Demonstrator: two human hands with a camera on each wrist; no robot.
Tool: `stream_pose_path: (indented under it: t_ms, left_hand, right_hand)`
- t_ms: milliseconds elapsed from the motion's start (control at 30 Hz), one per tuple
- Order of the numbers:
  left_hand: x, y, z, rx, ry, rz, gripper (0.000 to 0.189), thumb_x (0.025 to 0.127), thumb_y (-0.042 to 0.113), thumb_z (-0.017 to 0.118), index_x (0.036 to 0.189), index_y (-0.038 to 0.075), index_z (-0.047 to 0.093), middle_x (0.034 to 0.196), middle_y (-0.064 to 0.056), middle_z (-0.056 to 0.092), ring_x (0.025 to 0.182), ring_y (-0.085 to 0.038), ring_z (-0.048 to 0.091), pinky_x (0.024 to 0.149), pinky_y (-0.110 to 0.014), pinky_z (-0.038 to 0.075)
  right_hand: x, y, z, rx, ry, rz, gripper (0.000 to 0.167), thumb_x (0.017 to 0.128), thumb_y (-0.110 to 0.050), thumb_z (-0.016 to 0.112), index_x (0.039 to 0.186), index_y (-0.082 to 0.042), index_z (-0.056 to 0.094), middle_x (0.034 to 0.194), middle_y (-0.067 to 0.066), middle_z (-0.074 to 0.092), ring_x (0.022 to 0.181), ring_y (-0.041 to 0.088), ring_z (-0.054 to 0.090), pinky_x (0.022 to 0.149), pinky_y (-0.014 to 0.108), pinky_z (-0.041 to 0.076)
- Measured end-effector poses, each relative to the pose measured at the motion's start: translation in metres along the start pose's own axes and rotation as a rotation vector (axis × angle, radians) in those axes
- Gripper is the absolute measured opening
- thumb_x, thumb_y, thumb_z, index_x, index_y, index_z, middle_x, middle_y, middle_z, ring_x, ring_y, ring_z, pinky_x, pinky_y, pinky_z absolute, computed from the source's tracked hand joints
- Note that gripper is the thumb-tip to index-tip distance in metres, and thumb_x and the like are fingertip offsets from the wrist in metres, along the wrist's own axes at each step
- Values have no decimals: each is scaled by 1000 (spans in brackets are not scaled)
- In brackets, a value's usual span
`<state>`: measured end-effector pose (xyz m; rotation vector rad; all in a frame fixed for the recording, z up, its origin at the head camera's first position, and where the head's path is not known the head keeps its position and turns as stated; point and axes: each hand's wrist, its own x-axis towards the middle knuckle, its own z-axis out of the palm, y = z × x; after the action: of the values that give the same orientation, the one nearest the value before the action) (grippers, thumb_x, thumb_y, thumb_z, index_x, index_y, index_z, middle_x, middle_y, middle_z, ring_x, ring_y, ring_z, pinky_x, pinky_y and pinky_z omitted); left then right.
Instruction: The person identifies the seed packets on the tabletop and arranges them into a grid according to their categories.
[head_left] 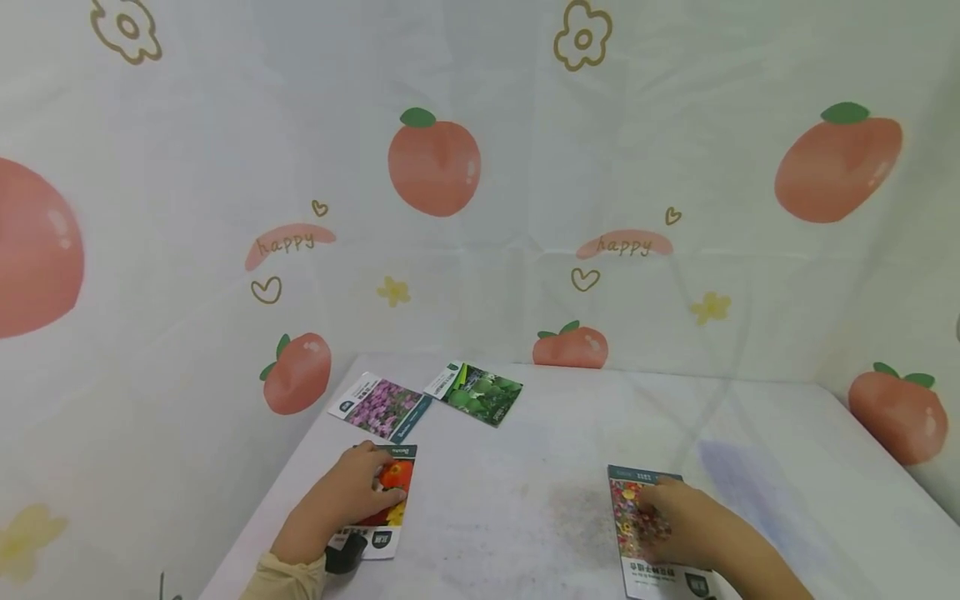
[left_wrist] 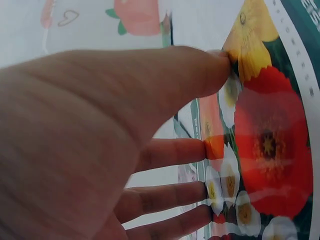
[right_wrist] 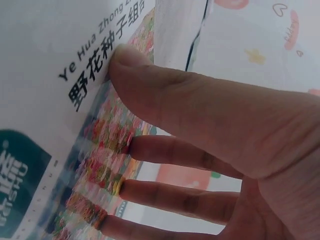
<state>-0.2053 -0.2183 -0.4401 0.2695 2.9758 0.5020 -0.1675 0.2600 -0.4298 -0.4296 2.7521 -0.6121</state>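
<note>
In the head view, my left hand lies over a seed packet with red, orange and yellow flowers near the table's left edge. The left wrist view shows thumb and fingers fairly straight and spread, their tips touching the glossy front of this flower seed packet. On the right, my right hand covers part of a wildflower seed packet flat on the table. From the right wrist, the thumb rests at the white lettered part of the wildflower packet, and extended fingertips touch its flower picture.
A seed packet with pink-purple flowers lies at the back left of the white table. Beside it is a seed packet with a green picture. A white curtain printed with peaches hangs behind and around the table.
</note>
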Motion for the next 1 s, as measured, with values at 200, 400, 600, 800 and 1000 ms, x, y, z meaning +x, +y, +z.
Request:
stream_pose_path:
  t_ms: [200, 400, 600, 800, 1000]
  left_hand:
    - [-1, 8, 2, -8, -8, 10, 59, 83, 45, 89, 127, 8, 74, 125, -12, 66, 114, -29, 61, 106, -61, 54]
    - [4, 14, 11, 13, 28, 56, 58, 84, 44, 88, 126, 6, 74, 120, -12, 67, 109, -29, 62, 102, -58, 56]
    - [7, 23, 18, 27, 49, 108, 59, 84, 44, 88, 124, 3, 74, 114, -12, 67, 105, -29, 62, 99, -55, 57]
    - [6, 31, 21, 30, 59, 102, 58, 84, 43, 89, 124, 3, 74, 115, -13, 67, 106, -30, 62, 99, -55, 57]
    - [7, 41, 27, 30, 53, 115, 58, 86, 42, 88, 125, 2, 73, 118, -17, 66, 110, -34, 62, 100, -56, 56]
  right_hand:
    - [1, -3, 0, 12, -14, 33, 42, 74, -21, 98, 108, -15, 73, 102, 2, 63, 90, 22, 61, 75, 49, 56]
    - [-1, -5, -1, -1, 0, 25, 38, 75, -21, 97, 99, -18, 68, 96, 0, 58, 82, 19, 54, 67, 41, 48]
    - [-2, -6, -2, -29, 19, 15, 38, 75, -22, 97, 97, -21, 65, 94, -1, 56, 77, 16, 51, 63, 35, 44]
    - [0, -6, -1, -48, 20, 14, 40, 74, -23, 97, 98, -22, 66, 97, -2, 57, 78, 16, 51, 66, 37, 46]
    - [0, -6, 0, -36, 15, 23, 38, 75, -21, 97, 98, -20, 66, 96, -1, 56, 77, 17, 51, 65, 38, 46]
